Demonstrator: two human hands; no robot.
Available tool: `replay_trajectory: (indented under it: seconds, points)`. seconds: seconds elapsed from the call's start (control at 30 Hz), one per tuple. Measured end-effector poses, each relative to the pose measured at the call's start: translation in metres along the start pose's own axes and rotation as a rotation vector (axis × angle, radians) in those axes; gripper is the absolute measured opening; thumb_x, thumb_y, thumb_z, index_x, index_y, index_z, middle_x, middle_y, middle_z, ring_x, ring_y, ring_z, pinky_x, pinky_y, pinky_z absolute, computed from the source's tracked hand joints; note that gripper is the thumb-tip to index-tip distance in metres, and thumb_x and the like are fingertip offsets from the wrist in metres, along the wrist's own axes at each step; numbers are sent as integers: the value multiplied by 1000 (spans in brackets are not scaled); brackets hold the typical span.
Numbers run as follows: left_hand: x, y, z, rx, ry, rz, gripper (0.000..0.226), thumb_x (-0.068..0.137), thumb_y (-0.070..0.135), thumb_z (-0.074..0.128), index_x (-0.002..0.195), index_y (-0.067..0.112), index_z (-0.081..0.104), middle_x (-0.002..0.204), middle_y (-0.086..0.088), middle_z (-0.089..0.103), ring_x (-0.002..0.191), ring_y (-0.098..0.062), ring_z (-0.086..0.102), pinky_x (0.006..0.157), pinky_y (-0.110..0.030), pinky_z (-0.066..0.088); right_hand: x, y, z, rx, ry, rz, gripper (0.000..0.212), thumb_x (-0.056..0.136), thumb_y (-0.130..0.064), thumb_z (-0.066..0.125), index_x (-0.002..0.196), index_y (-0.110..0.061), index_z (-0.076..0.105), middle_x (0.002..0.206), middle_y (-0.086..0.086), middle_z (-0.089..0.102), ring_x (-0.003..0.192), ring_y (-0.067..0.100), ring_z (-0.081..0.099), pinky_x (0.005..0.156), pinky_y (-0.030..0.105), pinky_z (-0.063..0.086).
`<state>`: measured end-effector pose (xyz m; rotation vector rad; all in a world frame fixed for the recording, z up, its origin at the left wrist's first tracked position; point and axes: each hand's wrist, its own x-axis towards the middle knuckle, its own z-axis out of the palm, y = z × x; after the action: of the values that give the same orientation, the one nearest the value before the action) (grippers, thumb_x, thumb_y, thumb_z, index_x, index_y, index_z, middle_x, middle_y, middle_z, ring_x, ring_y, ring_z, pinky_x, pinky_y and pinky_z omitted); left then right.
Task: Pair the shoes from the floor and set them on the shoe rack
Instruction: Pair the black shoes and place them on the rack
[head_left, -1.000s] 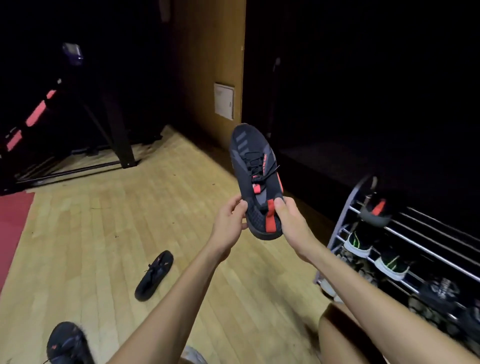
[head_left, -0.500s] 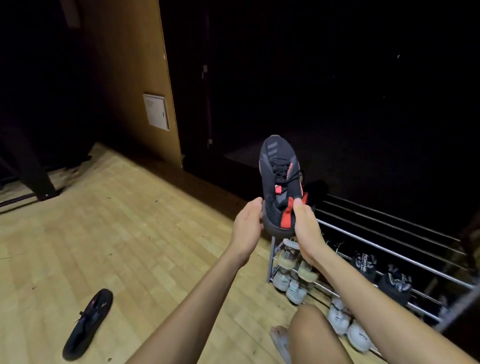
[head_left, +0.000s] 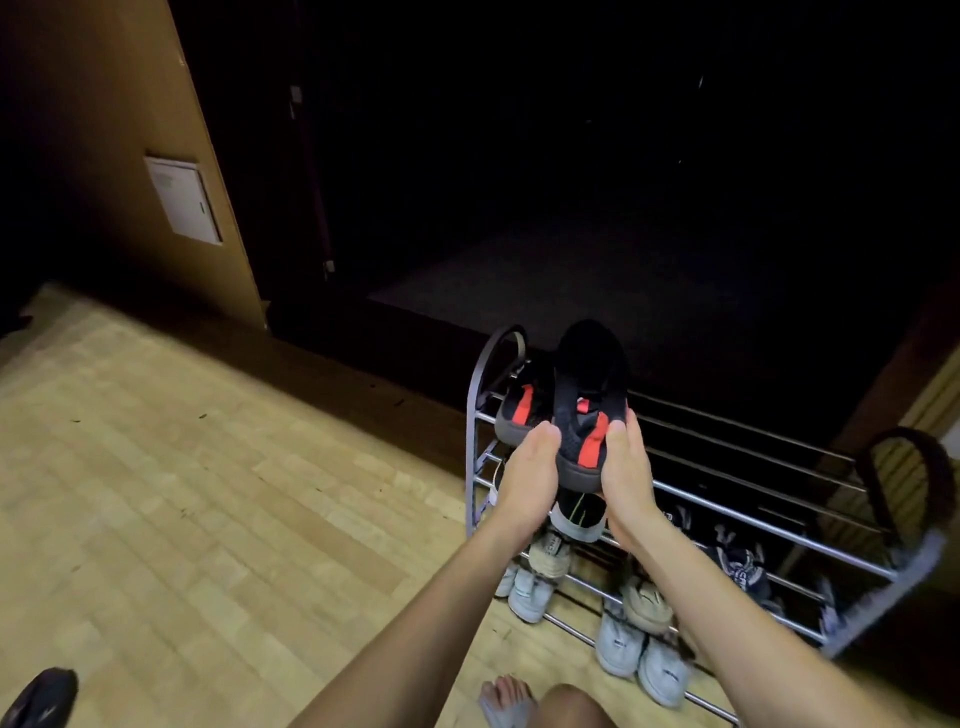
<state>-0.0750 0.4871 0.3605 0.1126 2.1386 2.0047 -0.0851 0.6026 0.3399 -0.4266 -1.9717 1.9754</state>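
Note:
A black sneaker with red trim (head_left: 589, 400) is held between both hands, toe pointing away, over the left end of the metal shoe rack (head_left: 753, 519). My left hand (head_left: 527, 483) grips its heel from the left and my right hand (head_left: 626, 478) grips it from the right. Its matching black and red sneaker (head_left: 517, 415) lies on the rack's top tier just to the left, almost touching. Another black shoe (head_left: 36, 696) lies on the wooden floor at the bottom left corner.
Lower tiers hold several shoes: white sneakers (head_left: 639, 649), beige ones (head_left: 550, 553), dark ones (head_left: 737, 566). The top tier to the right is bare rods. My sandalled foot (head_left: 506, 701) and knee sit at the bottom. A dark raised platform lies behind the rack.
The view swung right and the rack came to the centre. Both hands carried the sneaker down toward the top tier, beside its mate.

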Motion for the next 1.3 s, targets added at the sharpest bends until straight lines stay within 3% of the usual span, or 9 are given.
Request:
replay_trajectory:
  seconds: [0.17,0.27,0.5,0.6,0.7,0.77,0.83,1.07,1.3]
  points:
    - [19,-10,21,-233,-22,-120,42,102,55,25,117,33,57,113,18,59,113,-1,51,107,-32,36,38,29,-8,105,60,133,69,83,-62,37,147,-37,37,146,-1,51,132,20,50,112,51,39]
    - [28,-13,25,-268,-21,-154,56,103,55,18,139,23,47,131,9,54,128,-10,46,109,-32,35,49,34,-5,128,114,195,61,95,-53,35,152,-33,30,151,3,45,134,25,48,111,52,40]
    - [51,-16,22,-365,-41,-168,58,102,56,24,138,16,45,117,9,51,86,4,52,96,-40,54,69,46,-4,209,124,384,50,104,-47,32,153,-36,26,149,6,45,126,32,54,71,37,52]
    - [57,-16,19,-403,-39,-195,66,101,57,28,146,9,37,133,1,45,92,-1,52,94,-39,54,72,47,-2,116,87,396,52,105,-48,29,155,-35,21,152,6,41,124,31,54,63,35,50]
    - [54,-18,17,-475,-23,-202,68,101,55,30,150,7,30,155,-6,32,133,-17,40,95,-40,52,74,48,-6,-83,60,376,55,103,-55,24,154,-34,23,125,12,56,74,22,62,46,25,48]
    - [51,-21,17,-516,-10,-188,66,102,53,29,151,9,29,157,-5,31,142,-22,32,104,-44,45,73,47,-10,-177,53,371,58,101,-58,23,152,-33,27,96,10,56,49,16,48,37,21,40]
    - [46,-24,17,-547,-7,-186,62,103,51,29,151,11,30,156,-5,33,144,-21,30,110,-45,38,71,45,-10,-189,41,380,60,100,-59,25,152,-30,29,89,9,54,47,16,44,37,21,39]
    - [44,-23,14,-573,0,-173,61,104,49,30,152,12,28,159,-3,29,147,-22,24,116,-38,31,57,31,-5,-2,46,376,59,102,-53,33,153,-23,30,146,10,44,76,27,66,54,31,59]
    - [28,-21,7,-539,-94,-202,69,101,55,29,155,13,20,162,-10,21,148,-29,22,113,-43,35,39,27,-2,70,166,329,50,104,-39,39,149,-18,37,132,12,50,83,27,65,79,39,59]
